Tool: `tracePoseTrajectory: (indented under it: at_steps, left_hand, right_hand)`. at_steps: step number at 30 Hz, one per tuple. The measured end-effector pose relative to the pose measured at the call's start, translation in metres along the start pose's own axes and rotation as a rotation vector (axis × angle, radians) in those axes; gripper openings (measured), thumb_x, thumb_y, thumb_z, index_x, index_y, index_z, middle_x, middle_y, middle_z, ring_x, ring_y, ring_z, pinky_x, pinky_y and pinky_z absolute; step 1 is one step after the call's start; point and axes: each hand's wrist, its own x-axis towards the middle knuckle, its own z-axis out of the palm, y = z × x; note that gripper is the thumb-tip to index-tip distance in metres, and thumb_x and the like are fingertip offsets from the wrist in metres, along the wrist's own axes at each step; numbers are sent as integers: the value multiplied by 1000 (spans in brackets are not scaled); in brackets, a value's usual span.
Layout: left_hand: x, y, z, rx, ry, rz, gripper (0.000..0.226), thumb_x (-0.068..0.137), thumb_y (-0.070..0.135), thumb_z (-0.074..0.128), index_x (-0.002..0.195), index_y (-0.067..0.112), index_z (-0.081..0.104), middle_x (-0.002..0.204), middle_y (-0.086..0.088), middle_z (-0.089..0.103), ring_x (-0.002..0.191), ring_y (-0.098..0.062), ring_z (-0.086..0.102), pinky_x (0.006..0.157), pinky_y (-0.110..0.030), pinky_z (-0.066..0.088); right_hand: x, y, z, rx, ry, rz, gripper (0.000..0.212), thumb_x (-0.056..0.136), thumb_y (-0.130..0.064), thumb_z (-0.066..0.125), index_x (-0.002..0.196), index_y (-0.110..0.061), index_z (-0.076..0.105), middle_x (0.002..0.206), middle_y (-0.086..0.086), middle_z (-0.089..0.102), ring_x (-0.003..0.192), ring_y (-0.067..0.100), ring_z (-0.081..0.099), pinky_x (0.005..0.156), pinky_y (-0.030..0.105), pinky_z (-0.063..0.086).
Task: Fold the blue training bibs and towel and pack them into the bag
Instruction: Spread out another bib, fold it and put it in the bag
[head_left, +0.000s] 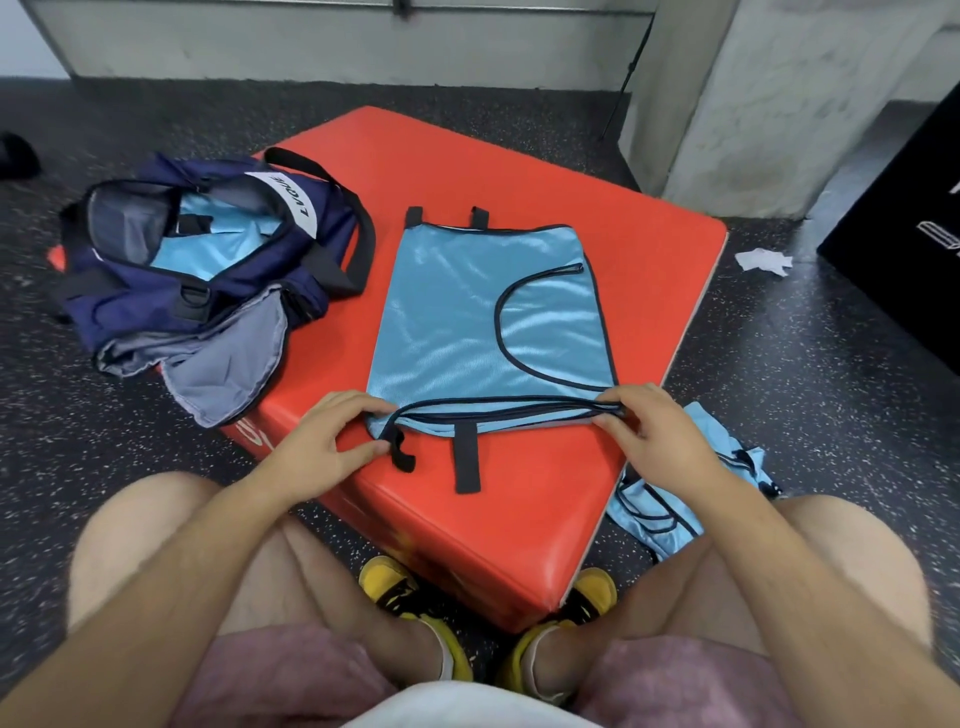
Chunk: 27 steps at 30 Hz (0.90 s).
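Note:
A light blue training bib (467, 322) with dark trim and black straps lies flat on the red padded box (649, 239). My left hand (324, 441) pinches the bib's near left corner. My right hand (649, 431) pinches the near right corner. The navy bag (130, 306) sits open at the box's far left, with light blue fabric (223, 234) inside it. Another blue bib (675, 509) lies crumpled on the floor by my right knee.
The dark speckled floor (779, 364) surrounds the box. A black box (909, 249) stands at the right, with a scrap of white paper (763, 260) beside it. Grey concrete pillars (753, 104) rise at the back right. My yellow shoes (395, 582) touch the box's near corner.

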Motion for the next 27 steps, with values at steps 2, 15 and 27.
tracePoseTrajectory:
  at_steps: [2, 15, 27]
  left_hand:
    - [2, 2, 2, 19, 46, -13, 39, 84, 46, 67, 118, 27, 65, 112, 18, 62, 112, -5, 51, 102, -17, 35]
    - [7, 33, -10, -224, 259, -282, 37, 103, 37, 48, 74, 14, 51, 72, 8, 49, 63, 1, 42, 65, -22, 35]
    - [146, 47, -42, -284, 385, -511, 57, 104, 54, 30, 83, 10, 60, 82, -4, 57, 79, -20, 50, 63, -28, 37]
  right_hand:
    - [1, -2, -1, 15, 23, 23, 24, 95, -30, 65, 117, -21, 66, 96, -21, 53, 96, 2, 47, 85, 23, 39]
    - [4, -29, -41, 457, -102, 145, 6, 96, -17, 64, 96, -18, 71, 65, -15, 58, 62, 2, 46, 62, 19, 36]
    - [133, -12, -48, 301, -24, 258, 22, 96, -22, 62, 90, -2, 63, 68, 3, 53, 60, 13, 47, 61, 33, 34]
